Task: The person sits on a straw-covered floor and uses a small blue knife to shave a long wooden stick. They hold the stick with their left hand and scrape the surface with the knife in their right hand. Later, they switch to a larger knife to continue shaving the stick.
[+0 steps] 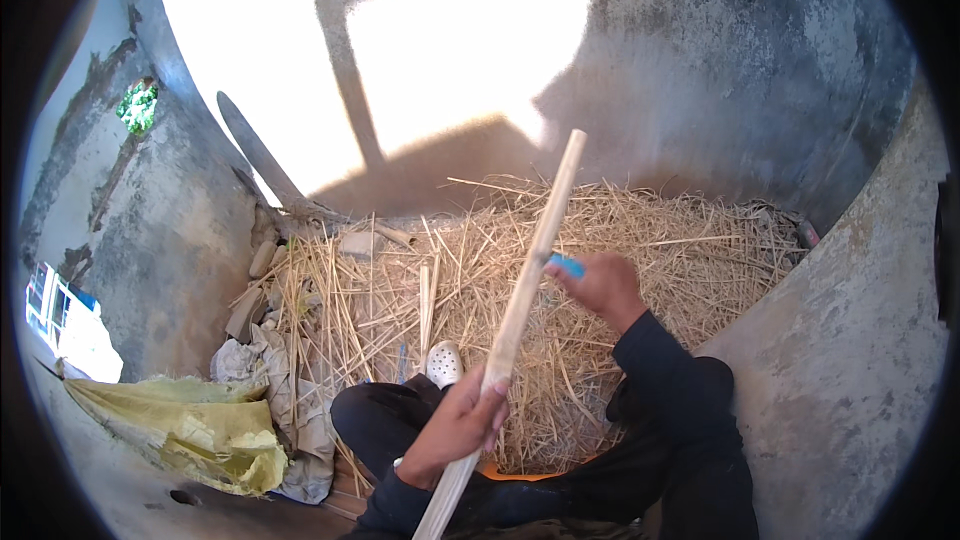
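Note:
A long, pale strip of what looks like bamboo slants across the middle, its far end raised and its near end running down past the lower edge. My left hand is wrapped round its lower part. Beside the strip's upper half, my right hand is closed on a small tool with a blue handle. That tool touches or nearly touches the strip near a darker band, and its working end is hidden behind the strip.
Heaps of straw-like shavings cover the floor. Split strips lie at the left, near a yellow sack and a crumpled grey cloth. A white clog shows on my foot. Concrete walls close in the far side and right.

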`<state>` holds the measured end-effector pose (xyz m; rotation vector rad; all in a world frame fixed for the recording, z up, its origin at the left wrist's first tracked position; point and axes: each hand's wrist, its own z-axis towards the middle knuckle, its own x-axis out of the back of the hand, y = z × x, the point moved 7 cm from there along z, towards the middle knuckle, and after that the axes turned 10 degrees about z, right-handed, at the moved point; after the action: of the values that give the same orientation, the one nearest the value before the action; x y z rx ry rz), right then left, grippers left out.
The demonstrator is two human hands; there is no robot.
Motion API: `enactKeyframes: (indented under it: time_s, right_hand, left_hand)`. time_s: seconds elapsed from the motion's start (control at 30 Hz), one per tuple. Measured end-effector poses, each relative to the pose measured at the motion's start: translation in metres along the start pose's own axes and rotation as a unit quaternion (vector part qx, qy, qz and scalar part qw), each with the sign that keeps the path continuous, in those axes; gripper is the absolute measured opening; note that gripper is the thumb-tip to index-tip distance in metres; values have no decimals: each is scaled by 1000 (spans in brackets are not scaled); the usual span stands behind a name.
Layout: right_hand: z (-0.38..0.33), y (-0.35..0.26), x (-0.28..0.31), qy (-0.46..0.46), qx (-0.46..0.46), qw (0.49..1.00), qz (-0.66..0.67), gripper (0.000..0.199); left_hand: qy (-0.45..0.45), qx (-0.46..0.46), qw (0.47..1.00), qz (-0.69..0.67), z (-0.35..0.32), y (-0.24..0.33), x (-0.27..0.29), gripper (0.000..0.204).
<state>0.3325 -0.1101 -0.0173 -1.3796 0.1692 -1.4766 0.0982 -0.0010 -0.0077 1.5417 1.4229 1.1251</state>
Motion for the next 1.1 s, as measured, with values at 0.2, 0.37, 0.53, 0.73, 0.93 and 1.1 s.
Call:
enactKeyframes:
  time_s: [0.2,0.37,0.53,0.73,0.93,1.1]
  right_hand:
    - [-41,-18,-42,-61,57,996,10,76]
    - [-31,-40,-27,-52,134,989,-43,74]
    - [-26,-26,-30,6,180,981,-67,77]
    - [6,49,-11,-6,-21,999,36,80]
    - [-22,-18,-29,-61,49,997,2,72]
    - [-5,-5,-21,16,90,995,-34,73]
  left_hand:
    - [8,-3,999,-50,1,-19,7,29]
    - [11,-15,1000,-13,1,-6,7,30]
    - [19,6,1000,2,2,-6,6,28]
    - [-14,11,999,-46,-10,-17,-10,26]
    - [8,0,999,-43,-20,-8,2,30]
    - [6,-1,1000,-18,-11,-9,2,32]
